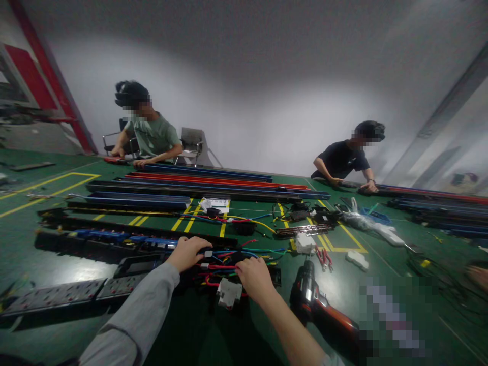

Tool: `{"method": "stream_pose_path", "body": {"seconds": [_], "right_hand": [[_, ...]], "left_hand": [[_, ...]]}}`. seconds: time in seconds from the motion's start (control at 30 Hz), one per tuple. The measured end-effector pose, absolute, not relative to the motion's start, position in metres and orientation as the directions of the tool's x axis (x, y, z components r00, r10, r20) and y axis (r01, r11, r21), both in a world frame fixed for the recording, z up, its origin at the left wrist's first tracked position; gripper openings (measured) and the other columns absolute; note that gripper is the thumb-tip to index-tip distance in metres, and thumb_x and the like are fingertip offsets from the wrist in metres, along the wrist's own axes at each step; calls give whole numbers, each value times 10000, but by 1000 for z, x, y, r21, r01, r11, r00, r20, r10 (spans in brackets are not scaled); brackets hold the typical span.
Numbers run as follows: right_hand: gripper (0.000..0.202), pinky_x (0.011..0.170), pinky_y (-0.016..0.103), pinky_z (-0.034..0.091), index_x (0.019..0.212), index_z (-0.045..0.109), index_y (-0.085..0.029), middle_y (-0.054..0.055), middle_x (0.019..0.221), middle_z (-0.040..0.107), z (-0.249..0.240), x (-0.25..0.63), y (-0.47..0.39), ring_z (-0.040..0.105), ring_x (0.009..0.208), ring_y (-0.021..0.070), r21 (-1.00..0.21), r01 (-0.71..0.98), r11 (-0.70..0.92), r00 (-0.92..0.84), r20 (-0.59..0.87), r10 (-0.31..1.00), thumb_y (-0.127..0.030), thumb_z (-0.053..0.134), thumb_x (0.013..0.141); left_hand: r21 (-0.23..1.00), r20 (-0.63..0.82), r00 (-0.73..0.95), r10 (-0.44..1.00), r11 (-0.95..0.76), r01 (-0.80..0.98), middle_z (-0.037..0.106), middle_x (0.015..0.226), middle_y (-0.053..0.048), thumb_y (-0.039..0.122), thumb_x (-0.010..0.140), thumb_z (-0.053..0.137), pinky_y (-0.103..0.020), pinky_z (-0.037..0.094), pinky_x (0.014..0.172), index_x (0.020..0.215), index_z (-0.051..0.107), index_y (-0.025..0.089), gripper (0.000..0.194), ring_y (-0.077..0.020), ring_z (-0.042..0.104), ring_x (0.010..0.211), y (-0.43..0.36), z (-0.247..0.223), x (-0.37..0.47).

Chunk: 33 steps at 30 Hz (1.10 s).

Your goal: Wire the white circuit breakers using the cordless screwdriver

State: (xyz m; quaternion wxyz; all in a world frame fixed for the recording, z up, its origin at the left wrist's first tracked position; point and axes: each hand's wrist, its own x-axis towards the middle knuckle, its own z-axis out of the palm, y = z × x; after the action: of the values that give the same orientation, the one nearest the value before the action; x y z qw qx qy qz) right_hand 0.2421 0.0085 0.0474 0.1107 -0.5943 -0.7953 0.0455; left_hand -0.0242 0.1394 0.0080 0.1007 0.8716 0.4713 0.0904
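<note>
Both hands are at the wiring end of a long black channel [125, 235], which has blue parts inside. My left hand [189, 252], in a grey sleeve, curls over the bundle beside a small white connector [208, 253]; its fingertips are closed on wires. My right hand [254, 277] bends over the coloured wires [223, 266], fingers closed, and what its fingertips grip is partly hidden. A white block-shaped breaker [229, 293] hangs on red wires just below. Left of my arm lies a black socket strip [61, 297].
An orange-black power drill [316, 305] lies right of my hand, with red-handled pliers [324, 258] behind it. Long blue and red profiles [213, 180] cross the green table. Two people [152, 132] work at its far side. Black cables [438, 284] lie at right.
</note>
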Motion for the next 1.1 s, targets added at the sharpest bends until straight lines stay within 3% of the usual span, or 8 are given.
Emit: {"method": "stream_pose_path", "body": {"seconds": [0.2,0.5,0.67,0.8,0.9,1.0,1.1], "right_hand": [[281,828,315,423,1074,665,-243,62,1031,686,38,226,-16,603,961,210,-392,860,326,-241,252,937,-331,408,1002],[291,868,347,468,1221,605,-280,48,1129,662,19,227,-43,616,1034,242,-572,779,257,-177,194,965,-306,475,962],[294,970,355,447,1204,596,-269,53,1164,641,13,273,-38,595,1093,226,-628,751,203,-24,281,959,-250,463,943],[411,1010,387,422,1301,526,-221,98,1271,588,13,304,-22,538,1184,255,-573,810,127,91,337,937,-248,530,892],[444,981,402,419,1329,516,-245,89,1303,588,22,303,-2,521,1201,271,-455,877,154,-20,286,958,-304,560,891],[376,924,379,426,1255,570,-269,63,1194,658,33,290,18,585,1096,252,-357,912,204,-137,204,969,-275,578,878],[233,827,333,444,1113,627,-248,53,1022,699,42,282,30,637,937,219,-343,919,193,-137,181,974,-239,501,918]], "left_hand": [[296,116,631,767,-633,715,648,1244,7,156,802,578,-324,383,1014,1158,638,341,406,-198,582,1153,142,7,-27],[353,207,585,785,-617,703,686,1071,-12,119,819,497,-302,449,908,1141,601,281,375,-187,629,996,128,16,-27],[401,280,616,737,-672,622,637,1113,-46,35,795,423,-312,438,918,1200,553,247,474,-190,578,1029,117,21,-23],[368,262,586,767,-641,674,605,968,-51,17,751,397,-317,436,825,1029,580,215,387,-198,563,914,107,22,-11],[372,201,542,816,-576,728,583,908,-35,120,768,473,-300,426,733,978,567,216,249,-183,561,781,103,22,-3],[401,136,545,827,-549,733,613,913,-17,205,777,524,-282,418,708,1019,564,240,247,-177,588,759,104,23,-3],[441,134,515,847,-516,734,658,938,2,229,810,493,-269,430,722,1072,558,272,273,-178,635,797,107,31,-12]]}}
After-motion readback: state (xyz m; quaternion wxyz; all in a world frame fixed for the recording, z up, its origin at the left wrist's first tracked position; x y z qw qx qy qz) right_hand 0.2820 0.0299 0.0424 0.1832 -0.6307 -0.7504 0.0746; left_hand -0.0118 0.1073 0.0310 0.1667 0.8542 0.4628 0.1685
